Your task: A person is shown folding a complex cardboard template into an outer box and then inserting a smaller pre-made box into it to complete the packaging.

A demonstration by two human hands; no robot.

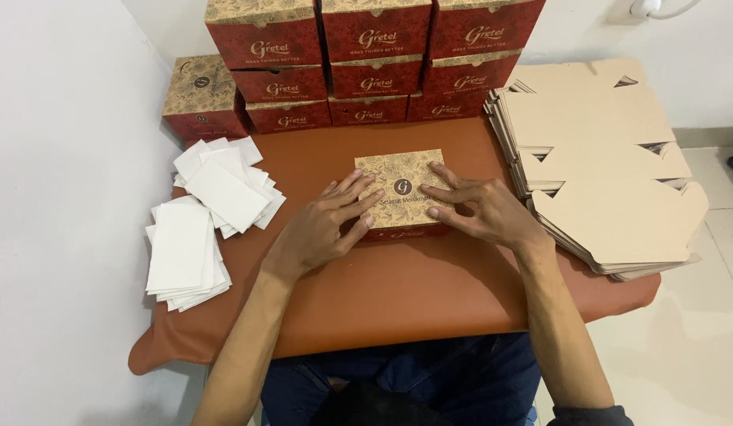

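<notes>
Soft, even indoor light fills the frame, bright without harshness. The white wall (59,197) along the left side is pale and nearly washed out, and the paper sheets (189,244) at centre left lose detail in their whiteness. Shadows are faint: a thin dark edge under the hands (406,213) on the box lid (402,185) at centre, and deeper shade beneath the counter (398,292) at the bottom edge. There is no strong glare; the brown counter shows only a dull sheen. Focus is fairly sharp at the centre, slightly softer toward the corners, with mild wide-angle bending at the edges.
</notes>
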